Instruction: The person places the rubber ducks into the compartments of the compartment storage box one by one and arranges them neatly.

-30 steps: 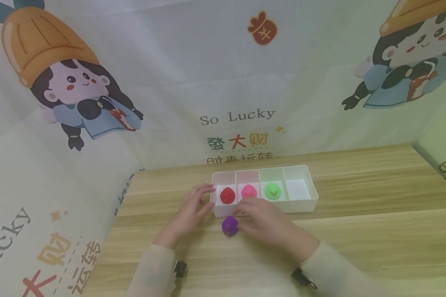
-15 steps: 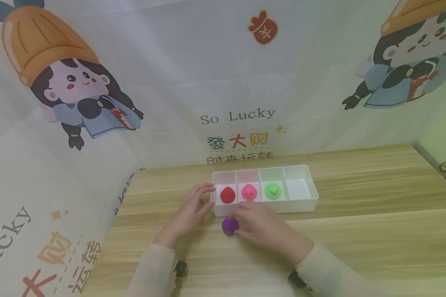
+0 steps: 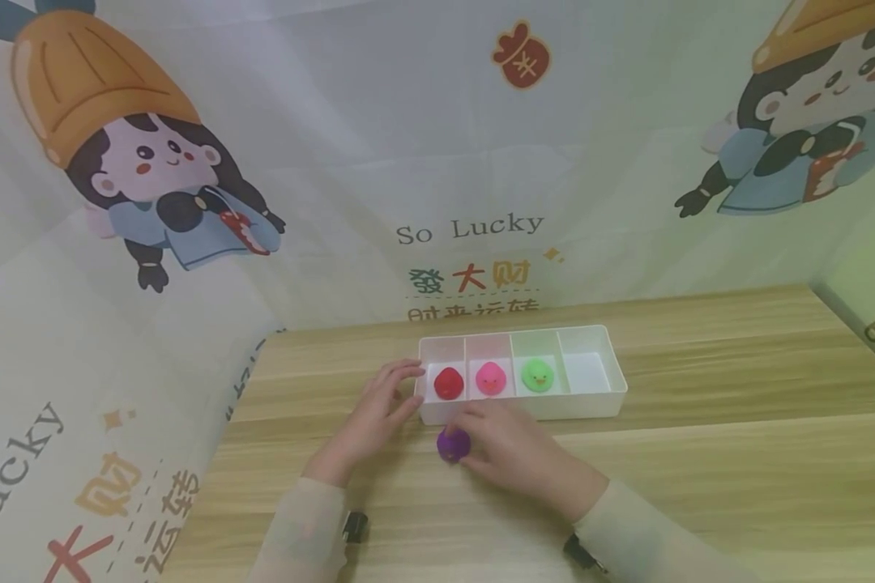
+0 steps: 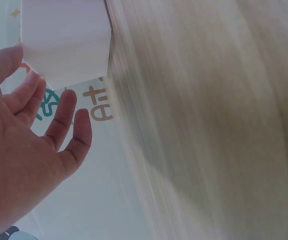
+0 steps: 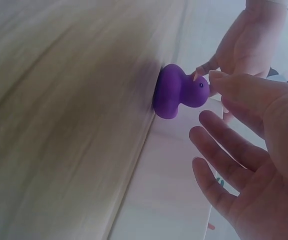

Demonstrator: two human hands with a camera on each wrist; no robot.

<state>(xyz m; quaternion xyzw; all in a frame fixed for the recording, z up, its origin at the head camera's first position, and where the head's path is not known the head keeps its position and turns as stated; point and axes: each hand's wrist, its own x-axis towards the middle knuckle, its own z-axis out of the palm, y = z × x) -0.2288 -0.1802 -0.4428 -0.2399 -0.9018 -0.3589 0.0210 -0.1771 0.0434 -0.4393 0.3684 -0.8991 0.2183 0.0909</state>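
Observation:
A white divided tray (image 3: 525,409) stands on the table, with a red rubber duck (image 3: 448,384), a pink one and a green rubber duck (image 3: 537,376) in separate compartments. The fourth compartment, at the right end, holds nothing. My left hand (image 3: 379,409) touches the tray's left end with thumb and fingertips, its other fingers loosely bent in the left wrist view. In front of the tray, a purple rubber duck (image 5: 168,92) sits on the table. My right hand (image 3: 514,449) pinches its head between thumb and index finger; the remaining fingers are spread in the right wrist view.
The wooden table (image 3: 736,453) runs back to a white printed cloth (image 3: 350,178) hanging behind and at both sides. Black wrist-worn pieces show at both sleeves. Wood surface extends to the right of the tray and before it.
My right hand has moved slightly left and its thumb and index finger have come onto the purple duck. The left hand and tray look unchanged; the head view has shifted slightly.

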